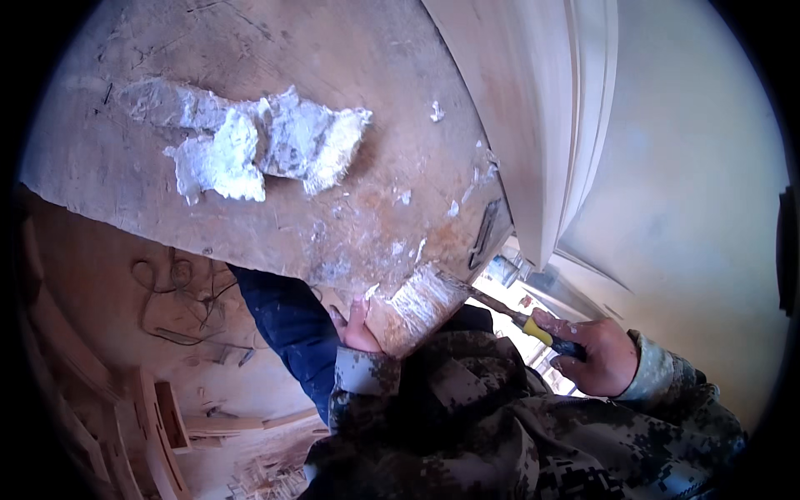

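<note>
My right hand (pixel 602 354) is closed around the black and yellow handle of a long, narrow metal-bladed tool (pixel 497 306), which looks like a chisel. Its tip meets the white-smeared face of a pale wooden piece (pixel 402 323) at the near edge of the worktable (pixel 392 50). My left hand (pixel 360 331) grips that piece by its left side, thumb and a finger showing; the rest is hidden by the sleeve and the wood. Torn lumps of white fibrous material (pixel 275 142) lie on the table beyond my left hand.
White flakes (pixel 404 197) and a dark metal strip (pixel 483 233) lie toward the table's right edge. Large curved wooden panels (pixel 533 108) stand on the right. On the floor at left are a tangled cord (pixel 154 287), long wooden parts (pixel 154 425) and wood scraps (pixel 271 477).
</note>
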Tool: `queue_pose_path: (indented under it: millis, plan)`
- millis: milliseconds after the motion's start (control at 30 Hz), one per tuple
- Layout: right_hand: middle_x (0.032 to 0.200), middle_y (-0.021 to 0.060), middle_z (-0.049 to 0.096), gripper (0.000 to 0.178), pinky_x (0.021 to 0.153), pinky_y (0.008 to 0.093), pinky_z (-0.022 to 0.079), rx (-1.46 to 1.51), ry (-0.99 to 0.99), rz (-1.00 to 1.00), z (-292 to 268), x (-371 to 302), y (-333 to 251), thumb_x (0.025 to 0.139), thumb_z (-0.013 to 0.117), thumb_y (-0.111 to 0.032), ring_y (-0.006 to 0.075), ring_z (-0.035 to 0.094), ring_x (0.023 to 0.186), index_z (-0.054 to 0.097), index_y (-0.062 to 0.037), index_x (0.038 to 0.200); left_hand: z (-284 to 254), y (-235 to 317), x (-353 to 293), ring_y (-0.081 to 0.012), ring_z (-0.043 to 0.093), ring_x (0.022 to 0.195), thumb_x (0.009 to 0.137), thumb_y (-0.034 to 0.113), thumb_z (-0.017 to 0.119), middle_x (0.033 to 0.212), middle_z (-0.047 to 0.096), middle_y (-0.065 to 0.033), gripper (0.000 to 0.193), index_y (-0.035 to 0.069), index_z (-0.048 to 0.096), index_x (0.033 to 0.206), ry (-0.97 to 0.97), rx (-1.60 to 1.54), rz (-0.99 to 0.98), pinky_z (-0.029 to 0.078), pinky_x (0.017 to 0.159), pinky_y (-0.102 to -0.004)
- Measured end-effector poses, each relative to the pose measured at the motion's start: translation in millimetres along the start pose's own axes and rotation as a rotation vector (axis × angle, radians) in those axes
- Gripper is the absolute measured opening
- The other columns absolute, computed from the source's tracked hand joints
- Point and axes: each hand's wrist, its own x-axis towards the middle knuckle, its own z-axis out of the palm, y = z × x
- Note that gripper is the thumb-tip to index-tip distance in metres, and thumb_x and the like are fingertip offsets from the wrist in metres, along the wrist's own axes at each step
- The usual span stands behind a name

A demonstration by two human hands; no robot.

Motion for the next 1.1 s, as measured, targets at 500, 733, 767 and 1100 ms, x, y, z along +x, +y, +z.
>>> queue_pose_path:
  millis: [500,733,767,1100]
  plan:
    - [0.102,0.0178,0.072,0.073,0.082,0.0351,0.056,0.003,0.058,0.018,32,6,13,0.087,0.068,-0.002,0.0267,0.069,0.084,0.05,-0.0194,0.155,-9,-11,35,-0.0389,0.062,0.119,0.093,0.006,0.071,0.144,0.05,-0.0321,0.105,0.002,-0.007,0.164,-0.064,0.003,0.021,0.053,0.102,-0.0541]
    - [0.076,0.0195,0.064,0.076,0.064,0.0485,0.054,-0.361,0.1,-0.073,31,6,-6,0.085,0.073,-0.012,0.041,0.065,0.067,0.046,-0.0145,0.156,17,0,5,-0.0412,0.063,0.118,0.092,0.007,0.073,0.142,0.052,-0.0315,0.107,0.008,-0.006,0.164,0.065,-0.027,0.009,0.053,0.099,-0.0598]
    - [0.076,0.0197,0.064,0.076,0.064,0.0485,0.054,-0.341,0.114,-0.052,37,11,-9,0.085,0.073,-0.012,0.0413,0.065,0.068,0.047,-0.0139,0.156,16,0,9,-0.0404,0.063,0.119,0.092,0.008,0.074,0.142,0.052,-0.0312,0.107,0.008,-0.006,0.164,0.064,0.001,0.017,0.053,0.099,-0.0591]
    - [0.083,0.0269,0.067,0.075,0.073,0.0444,0.056,-0.058,0.129,0.018,35,27,-10,0.083,0.073,-0.004,0.0458,0.067,0.076,0.05,-0.0125,0.154,11,-1,9,-0.0367,0.061,0.123,0.092,0.008,0.078,0.145,0.051,-0.0279,0.107,0.005,-0.002,0.163,0.009,0.022,0.1,0.052,0.104,-0.0546]
